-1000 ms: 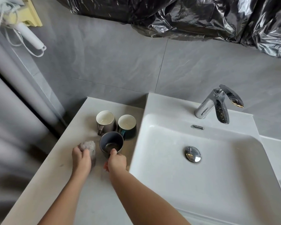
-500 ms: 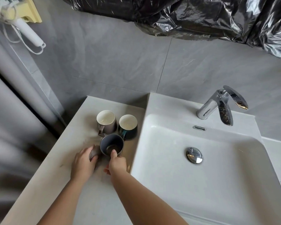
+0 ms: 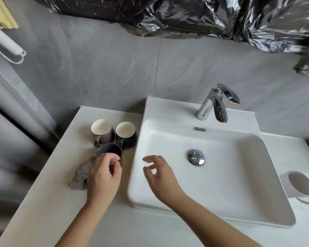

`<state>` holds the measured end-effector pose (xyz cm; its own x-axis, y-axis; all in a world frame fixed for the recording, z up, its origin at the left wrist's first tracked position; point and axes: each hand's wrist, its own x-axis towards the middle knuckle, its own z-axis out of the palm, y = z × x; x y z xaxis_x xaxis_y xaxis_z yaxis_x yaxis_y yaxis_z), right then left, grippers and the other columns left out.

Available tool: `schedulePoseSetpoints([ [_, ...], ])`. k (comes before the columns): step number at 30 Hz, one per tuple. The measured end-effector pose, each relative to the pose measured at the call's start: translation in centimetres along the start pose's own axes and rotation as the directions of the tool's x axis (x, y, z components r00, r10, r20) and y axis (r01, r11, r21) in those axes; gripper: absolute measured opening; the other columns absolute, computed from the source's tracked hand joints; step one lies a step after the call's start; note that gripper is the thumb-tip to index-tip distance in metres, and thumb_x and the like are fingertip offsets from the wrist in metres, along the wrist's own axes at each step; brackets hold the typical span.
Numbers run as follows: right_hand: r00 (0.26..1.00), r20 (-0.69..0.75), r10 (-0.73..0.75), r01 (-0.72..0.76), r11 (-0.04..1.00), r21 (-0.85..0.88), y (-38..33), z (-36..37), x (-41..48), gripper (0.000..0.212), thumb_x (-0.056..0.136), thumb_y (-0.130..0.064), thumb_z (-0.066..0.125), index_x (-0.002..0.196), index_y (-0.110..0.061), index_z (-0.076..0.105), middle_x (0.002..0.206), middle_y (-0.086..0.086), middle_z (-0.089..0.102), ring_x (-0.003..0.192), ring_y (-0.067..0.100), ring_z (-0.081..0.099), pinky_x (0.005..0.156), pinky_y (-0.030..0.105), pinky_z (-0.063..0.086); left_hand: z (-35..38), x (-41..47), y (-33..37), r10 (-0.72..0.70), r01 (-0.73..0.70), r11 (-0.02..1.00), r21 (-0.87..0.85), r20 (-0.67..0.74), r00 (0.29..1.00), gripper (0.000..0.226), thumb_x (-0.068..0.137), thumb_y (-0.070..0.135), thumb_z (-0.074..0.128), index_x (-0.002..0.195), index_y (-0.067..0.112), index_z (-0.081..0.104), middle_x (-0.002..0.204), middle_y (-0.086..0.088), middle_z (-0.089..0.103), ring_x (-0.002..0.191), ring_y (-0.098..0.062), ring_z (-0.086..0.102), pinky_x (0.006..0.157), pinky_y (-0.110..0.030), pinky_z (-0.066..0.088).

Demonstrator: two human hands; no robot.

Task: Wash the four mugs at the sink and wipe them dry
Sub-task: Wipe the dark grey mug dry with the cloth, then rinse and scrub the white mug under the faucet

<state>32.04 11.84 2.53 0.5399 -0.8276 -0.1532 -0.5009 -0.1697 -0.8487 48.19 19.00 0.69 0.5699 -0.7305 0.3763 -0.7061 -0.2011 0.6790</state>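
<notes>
Three mugs stand on the counter left of the sink: a taupe mug [image 3: 102, 130], a dark green mug [image 3: 126, 133] and, nearest me, a blue-grey mug [image 3: 108, 150]. My left hand [image 3: 103, 175] grips the blue-grey mug at its near rim, fingers curled over it. My right hand [image 3: 157, 173] hovers over the sink's left rim with its fingers loosely spread and holds nothing. A white mug [image 3: 300, 184] lies on its side on the counter right of the sink [image 3: 168, 111]. A crumpled grey cloth [image 3: 81, 173] lies just left of my left hand.
The chrome faucet [image 3: 214, 106] stands at the back of the basin and no water is running. A closed drain plug [image 3: 196, 156] sits in the basin floor. Black plastic sheeting [image 3: 185, 16] hangs on the wall above. The counter [image 3: 43, 202] drops off at its left edge.
My left hand let go of the cloth and took hold of the blue-grey mug. My right hand released that mug and moved right over the sink rim.
</notes>
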Motion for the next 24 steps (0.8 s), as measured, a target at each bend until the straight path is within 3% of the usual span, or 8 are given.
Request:
schedulePoseSetpoints([
  [3, 0.995, -0.09, -0.051, 0.023, 0.959, -0.284, 4.9, -5.5, -3.7, 0.024, 0.098, -0.025, 0.052, 0.12, -0.021, 0.061, 0.118, -0.007, 0.056, 0.104, 0.009, 0.059, 0.083, 0.023, 0.046, 2.9, -2.4, 4.1, 0.158, -0.149, 0.987, -0.066, 0.163, 0.974, 0.013, 0.084, 0.02, 0.047, 0.083, 0.016, 0.06, 0.08, 0.012, 0.057, 0.073, -0.006, 0.051, 0.07, -0.027, 0.041],
  [6, 0.965, -0.252, -0.066, -0.076, 0.853, -0.516, 10.4, -9.8, -7.0, 0.031, 0.092, -0.035, 0.044, 0.108, -0.019, 0.066, 0.109, -0.003, 0.061, 0.096, 0.023, 0.064, 0.078, 0.033, 0.049, 7.1, -5.4, 7.8, 0.299, -0.297, 0.953, -0.058, 0.336, 0.893, 0.014, 0.084, 0.023, 0.045, 0.081, 0.019, 0.058, 0.078, 0.012, 0.057, 0.072, -0.012, 0.055, 0.067, -0.028, 0.044],
  [11, 0.892, -0.438, -0.107, -0.238, 0.714, -0.659, 17.4, -16.0, -11.8, 0.032, 0.09, -0.036, 0.041, 0.099, -0.02, 0.067, 0.104, -0.001, 0.062, 0.093, 0.028, 0.063, 0.077, 0.037, 0.044, 14.3, -9.3, 13.5, 0.409, -0.46, 0.887, -0.025, 0.503, 0.761, 0.018, 0.084, 0.024, 0.042, 0.073, 0.019, 0.056, 0.071, 0.005, 0.054, 0.067, -0.02, 0.057, 0.056, -0.035, 0.048],
  [14, 0.842, -0.53, -0.103, -0.312, 0.709, -0.632, 19.4, -19.3, -13.4, 0.033, 0.089, -0.033, 0.04, 0.102, -0.018, 0.066, 0.111, 0.002, 0.061, 0.098, 0.03, 0.058, 0.086, 0.037, 0.036, 17.1, -10.6, 17.0, 0.426, -0.509, 0.861, -0.004, 0.553, 0.716, 0.022, 0.084, 0.027, 0.041, 0.069, 0.019, 0.056, 0.067, 0.003, 0.054, 0.063, -0.021, 0.056, 0.053, -0.031, 0.046],
  [20, 0.696, -0.716, 0.047, -0.466, 0.788, -0.401, 23.0, -25.6, -14.4, 0.029, 0.091, -0.02, 0.053, 0.117, -0.01, 0.063, 0.126, 0.012, 0.056, 0.114, 0.035, 0.053, 0.091, 0.046, 0.042, 20.7, -12.3, 22.1, 0.312, -0.537, 0.831, 0.144, 0.679, 0.665, 0.035, 0.083, 0.041, 0.037, 0.059, 0.023, 0.055, 0.058, 0.005, 0.055, 0.056, -0.019, 0.058, 0.05, -0.028, 0.045],
  [22, 0.687, -0.719, 0.105, -0.505, 0.781, -0.369, 24.4, -27.5, -14.3, 0.035, 0.09, -0.016, 0.062, 0.124, -0.008, 0.058, 0.131, 0.014, 0.052, 0.119, 0.039, 0.049, 0.09, 0.049, 0.043, 21.1, -12.6, 22.5, 0.226, -0.498, 0.847, 0.184, 0.724, 0.652, 0.038, 0.086, 0.042, 0.032, 0.063, 0.023, 0.055, 0.062, 0.003, 0.056, 0.061, -0.021, 0.059, 0.055, -0.032, 0.046],
  [24, 0.686, -0.702, 0.193, -0.557, 0.76, -0.335, 25.6, -28.9, -14.0, 0.053, 0.087, -0.021, 0.068, 0.135, -0.009, 0.05, 0.142, 0.016, 0.044, 0.128, 0.04, 0.043, 0.093, 0.052, 0.043, 21.2, -12.8, 22.5, 0.169, -0.474, 0.855, 0.209, 0.753, 0.636, 0.042, 0.092, 0.043, 0.023, 0.075, 0.021, 0.055, 0.078, 0.001, 0.059, 0.078, -0.022, 0.058, 0.071, -0.036, 0.045],
])
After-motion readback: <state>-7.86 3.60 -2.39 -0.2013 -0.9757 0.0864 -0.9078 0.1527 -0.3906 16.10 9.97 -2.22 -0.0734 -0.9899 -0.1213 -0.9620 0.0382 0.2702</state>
